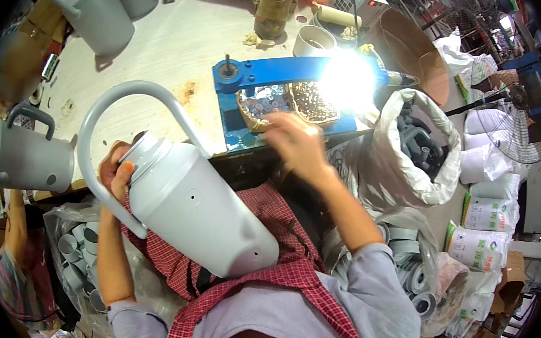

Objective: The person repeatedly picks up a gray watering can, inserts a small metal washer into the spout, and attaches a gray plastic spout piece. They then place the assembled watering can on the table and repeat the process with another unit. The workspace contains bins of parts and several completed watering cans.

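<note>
I am holding the jug [202,211] neck in my left grip [117,175]; my right grip [295,139], fingers curled, is reaching up to the tray [256,106] beyond it.

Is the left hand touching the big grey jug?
Touching. The head view shows the left hand wrapped around the neck of the grey jug, fingers pressed on it, with no gap.

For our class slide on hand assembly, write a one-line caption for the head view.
Left hand grips a grey watering can at its neck; right hand reaches over small baskets of parts.
</note>
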The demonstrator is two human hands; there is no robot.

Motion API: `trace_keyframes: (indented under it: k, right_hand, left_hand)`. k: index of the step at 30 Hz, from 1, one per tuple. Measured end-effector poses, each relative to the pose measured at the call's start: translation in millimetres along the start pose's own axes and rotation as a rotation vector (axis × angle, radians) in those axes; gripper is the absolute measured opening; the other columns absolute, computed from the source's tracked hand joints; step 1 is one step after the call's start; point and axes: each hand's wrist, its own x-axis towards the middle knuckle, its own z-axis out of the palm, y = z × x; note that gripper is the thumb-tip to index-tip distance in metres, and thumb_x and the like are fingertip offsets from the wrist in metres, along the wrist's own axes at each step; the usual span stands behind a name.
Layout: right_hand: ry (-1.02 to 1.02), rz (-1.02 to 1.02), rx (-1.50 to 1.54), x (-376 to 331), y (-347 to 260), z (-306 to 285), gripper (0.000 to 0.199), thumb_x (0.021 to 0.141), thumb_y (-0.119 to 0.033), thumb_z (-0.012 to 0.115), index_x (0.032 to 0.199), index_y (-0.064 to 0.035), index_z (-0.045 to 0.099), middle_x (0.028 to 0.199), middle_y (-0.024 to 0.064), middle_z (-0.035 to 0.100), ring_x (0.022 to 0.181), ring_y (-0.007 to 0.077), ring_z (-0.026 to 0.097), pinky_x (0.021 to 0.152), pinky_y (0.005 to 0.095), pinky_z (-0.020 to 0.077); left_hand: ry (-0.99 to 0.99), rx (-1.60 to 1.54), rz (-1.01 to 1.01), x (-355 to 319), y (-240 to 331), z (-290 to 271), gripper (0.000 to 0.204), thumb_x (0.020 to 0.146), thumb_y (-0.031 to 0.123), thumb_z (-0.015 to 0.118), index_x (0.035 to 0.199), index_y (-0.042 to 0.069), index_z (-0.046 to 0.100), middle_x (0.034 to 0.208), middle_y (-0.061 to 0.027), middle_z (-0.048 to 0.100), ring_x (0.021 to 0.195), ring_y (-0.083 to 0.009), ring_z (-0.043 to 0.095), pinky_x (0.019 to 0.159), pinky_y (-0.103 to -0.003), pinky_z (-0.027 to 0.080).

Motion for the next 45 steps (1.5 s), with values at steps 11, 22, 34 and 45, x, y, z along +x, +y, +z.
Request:
trace_keyframes:
  k: [11, 22, 34, 45]
  right_hand:
    - [-0.058, 0.266, -0.559, 20, 130, -53, 0.013, 0.083, -0.016, 0.063, 0.095, -0.0122, 0.060, 0.098, 0.0108, 0.057, 0.084, 0.0341, 0.061, 0.068, 0.0455, 0.0495]
    - [0.075, -0.244, -0.018, 79, -19, -52, 0.012, 0.077, -0.001, 0.069, 0.089, -0.0017, 0.068, 0.080, 0.0085, 0.066, 0.070, 0.0162, 0.063, 0.065, 0.0259, 0.0500]
    - [-0.344, -0.162, 0.003, 163, -26, -26, 0.015, 0.083, -0.013, 0.069, 0.084, 0.0013, 0.063, 0.070, 0.0046, 0.065, 0.063, 0.0089, 0.060, 0.060, 0.0220, 0.0464]
    - [-0.315, -0.109, -0.015, 154, -25, -26, 0.019, 0.083, -0.017, 0.069, 0.092, -0.0006, 0.063, 0.071, 0.0066, 0.067, 0.064, 0.0115, 0.065, 0.058, 0.0244, 0.0489]
  left_hand:
    - [-0.189, 0.083, -0.199, 35, 40, -4, 0.038, 0.075, 0.028, 0.063, 0.056, -0.001, 0.050, 0.052, -0.0042, 0.047, 0.055, -0.0124, 0.037, 0.057, -0.030, 0.030]
    - [-0.077, 0.145, -0.099, 30, 33, -6, 0.038, 0.074, 0.029, 0.065, 0.057, -0.001, 0.050, 0.053, -0.0081, 0.041, 0.058, -0.0178, 0.036, 0.059, -0.035, 0.030]
    - [0.027, 0.114, -0.129, -6, 18, -39, 0.038, 0.076, 0.032, 0.065, 0.061, -0.002, 0.056, 0.053, -0.0070, 0.046, 0.057, -0.0170, 0.039, 0.058, -0.032, 0.030]
    - [-0.141, 0.265, -0.236, -4, 37, -43, 0.044, 0.082, 0.036, 0.061, 0.061, -0.002, 0.055, 0.053, -0.0103, 0.050, 0.057, -0.0215, 0.043, 0.063, -0.036, 0.035]
